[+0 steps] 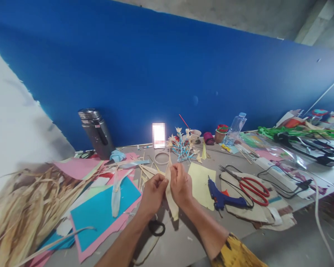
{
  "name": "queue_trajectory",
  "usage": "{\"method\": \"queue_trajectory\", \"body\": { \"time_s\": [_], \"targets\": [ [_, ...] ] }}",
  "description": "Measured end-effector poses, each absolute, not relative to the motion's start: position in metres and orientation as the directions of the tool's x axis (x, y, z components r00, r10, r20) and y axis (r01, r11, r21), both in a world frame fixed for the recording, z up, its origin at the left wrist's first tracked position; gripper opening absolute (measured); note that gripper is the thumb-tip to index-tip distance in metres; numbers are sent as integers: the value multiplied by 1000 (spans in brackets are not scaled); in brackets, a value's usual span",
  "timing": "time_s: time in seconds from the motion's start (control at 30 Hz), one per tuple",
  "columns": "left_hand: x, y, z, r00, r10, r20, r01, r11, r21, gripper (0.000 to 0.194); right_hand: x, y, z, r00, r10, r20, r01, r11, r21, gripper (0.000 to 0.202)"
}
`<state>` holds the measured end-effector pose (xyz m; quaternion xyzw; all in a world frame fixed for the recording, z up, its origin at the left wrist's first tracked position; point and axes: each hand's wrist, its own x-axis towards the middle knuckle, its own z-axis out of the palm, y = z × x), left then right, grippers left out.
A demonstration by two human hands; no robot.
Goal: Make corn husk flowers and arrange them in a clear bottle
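Observation:
A long pale strip of dried husk (172, 204) stands nearly upright between my two hands over the middle of the table. My left hand (155, 191) has its fingertips pinched on the strip's left edge. Curled around the strip's right side, my right hand (180, 184) grips its upper part. Below my left wrist lies a black looped handle (156, 228), partly hidden by the forearm. Just behind the hands are a roll of tape (161, 158) and a bunch of small pale husk flowers on blue stems (182, 148).
Left: dried husks (41, 207), blue paper (100, 211) and a dark flask (97, 133). Right: yellow paper (202, 183), a blue glue gun (228, 199), red-handled scissors (254, 189), a power strip (278, 174) with cables and a plastic bottle (235, 129). A lit screen (159, 135) stands by the blue wall.

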<state>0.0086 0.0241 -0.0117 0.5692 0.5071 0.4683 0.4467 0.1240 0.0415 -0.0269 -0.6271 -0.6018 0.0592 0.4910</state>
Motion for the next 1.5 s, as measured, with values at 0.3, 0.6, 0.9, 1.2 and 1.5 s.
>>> {"method": "queue_trajectory", "body": {
  "time_s": [0.3, 0.6, 0.9, 1.2, 1.5],
  "targets": [
    [13, 17, -4, -43, 955, 293, 470, -240, 850, 23, 121, 42, -23, 305, 766, 566, 662, 257, -704, 30],
    [11, 15, -3, -13, 963, 271, 361, -248, 899, 25, 128, 42, -19, 295, 757, 583, 665, 275, -694, 29],
    [2, 29, -12, 190, 981, 29, 55, -40, 998, 31, 134, 43, -18, 294, 722, 627, 667, 315, -675, 29],
    [10, 20, -13, -25, 987, 158, 254, -147, 956, 29, 134, 41, -12, 359, 760, 542, 495, 337, -801, 30],
    [1, 26, -5, -113, 979, 168, 238, -138, 961, 33, 121, 36, -16, 181, 878, 442, 544, 285, -789, 34]
  ]
}}
